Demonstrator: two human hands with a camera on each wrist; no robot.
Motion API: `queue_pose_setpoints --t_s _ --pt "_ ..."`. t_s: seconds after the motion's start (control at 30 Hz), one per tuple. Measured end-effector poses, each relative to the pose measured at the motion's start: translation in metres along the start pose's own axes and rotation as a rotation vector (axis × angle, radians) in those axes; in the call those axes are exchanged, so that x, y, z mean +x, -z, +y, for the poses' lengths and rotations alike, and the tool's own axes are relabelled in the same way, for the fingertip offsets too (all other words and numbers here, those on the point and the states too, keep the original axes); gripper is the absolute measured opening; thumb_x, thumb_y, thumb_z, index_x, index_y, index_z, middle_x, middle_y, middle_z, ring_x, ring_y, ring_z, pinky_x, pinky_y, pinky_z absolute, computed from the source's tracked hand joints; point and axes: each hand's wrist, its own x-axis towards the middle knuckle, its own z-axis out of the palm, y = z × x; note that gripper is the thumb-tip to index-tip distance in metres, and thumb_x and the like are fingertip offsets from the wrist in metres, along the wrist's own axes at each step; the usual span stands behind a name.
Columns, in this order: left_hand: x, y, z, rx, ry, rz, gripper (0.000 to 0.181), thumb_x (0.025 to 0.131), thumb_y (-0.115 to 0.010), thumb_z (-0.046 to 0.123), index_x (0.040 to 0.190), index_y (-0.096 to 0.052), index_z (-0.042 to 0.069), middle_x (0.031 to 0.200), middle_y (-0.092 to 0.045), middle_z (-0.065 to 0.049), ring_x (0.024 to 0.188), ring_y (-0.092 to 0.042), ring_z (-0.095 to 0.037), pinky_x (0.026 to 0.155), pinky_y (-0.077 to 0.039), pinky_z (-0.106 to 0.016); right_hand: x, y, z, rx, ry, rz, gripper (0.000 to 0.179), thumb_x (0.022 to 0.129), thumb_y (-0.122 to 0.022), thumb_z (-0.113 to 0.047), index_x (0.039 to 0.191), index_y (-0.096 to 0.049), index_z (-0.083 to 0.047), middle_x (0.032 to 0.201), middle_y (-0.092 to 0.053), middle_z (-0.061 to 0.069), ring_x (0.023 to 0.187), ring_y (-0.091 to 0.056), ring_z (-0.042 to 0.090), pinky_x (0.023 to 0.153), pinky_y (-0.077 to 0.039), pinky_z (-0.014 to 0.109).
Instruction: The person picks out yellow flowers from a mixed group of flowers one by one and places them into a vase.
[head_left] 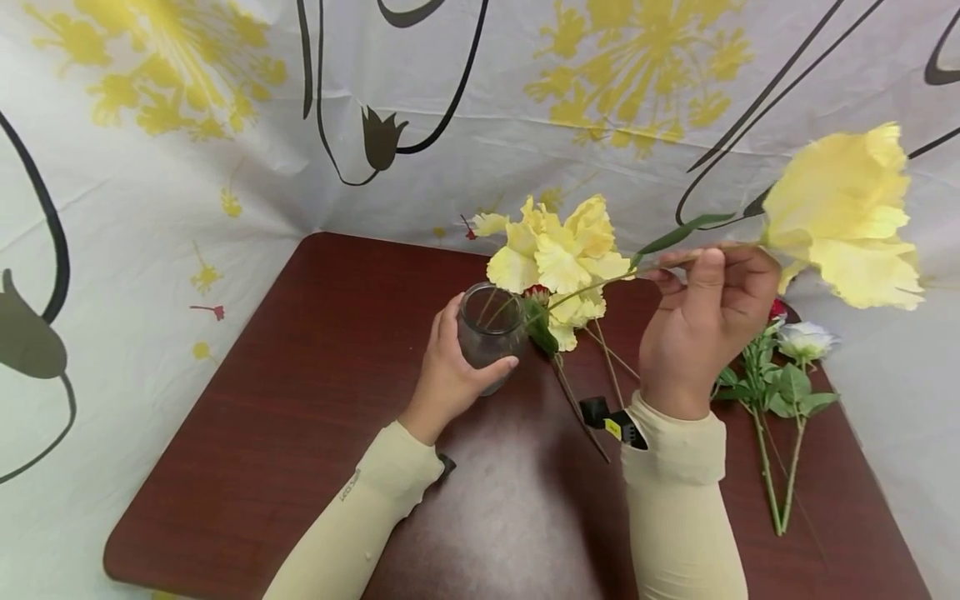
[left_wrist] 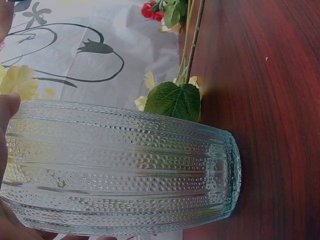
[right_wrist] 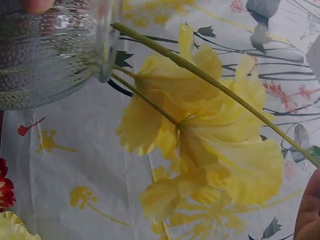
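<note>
My left hand grips a ribbed, dotted clear glass vase around its side, thumb in front. Two thin stems run into the vase's mouth from ruffled yellow flowers that lean out over the rim. Between thumb and fingers, my right hand pinches the stem of another yellow flower just below its large bloom. That stem slants from the hand toward the vase, its cut end right at the rim in the right wrist view. A long green leaf sticks out from it.
Loose stems lie on the dark red table right of the vase, beside a green leaf. Farther right lie a white rose and leafy stems. A patterned white cloth hangs behind the table.
</note>
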Motion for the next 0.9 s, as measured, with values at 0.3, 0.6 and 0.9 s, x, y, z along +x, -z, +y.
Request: queue_pose_setpoints --t_s 0.3,0.6,0.9 --pt "-0.001 0.000 0.001 0.005 -0.002 0.002 0.107 0.072 -0.085 0.051 0.156 -0.024 0.024 0.148 -0.036 0.000 0.126 -0.045 -0.019 0.097 -0.044 -0.051 -0.002 0.004 0.016 -0.032 -0.041 0.004 0.009 0.097 -0.055 0.005 0.099 -0.048 0.010 0.084 -0.052 0.024 0.070 -0.057 0.037 0.061 -0.052 0.039" --pt "-0.001 0.001 0.002 0.002 0.014 -0.020 0.107 0.074 -0.083 0.053 0.157 -0.022 0.025 0.149 -0.035 -0.002 0.129 -0.044 -0.020 0.100 -0.043 -0.052 -0.021 0.017 0.056 -0.139 -0.201 -0.120 0.004 0.098 -0.057 0.004 0.100 -0.054 0.003 0.085 -0.058 0.019 0.076 -0.061 0.031 0.065 -0.054 0.035" --pt "-0.001 0.003 0.004 0.000 0.021 -0.026 0.107 0.073 -0.084 0.052 0.157 -0.022 0.023 0.150 -0.034 -0.003 0.130 -0.043 -0.020 0.101 -0.042 -0.052 -0.034 0.015 0.072 -0.410 -0.308 -0.321 0.008 0.100 -0.057 -0.005 0.094 -0.063 -0.007 0.079 -0.058 0.007 0.074 -0.057 0.019 0.072 -0.049 0.033"
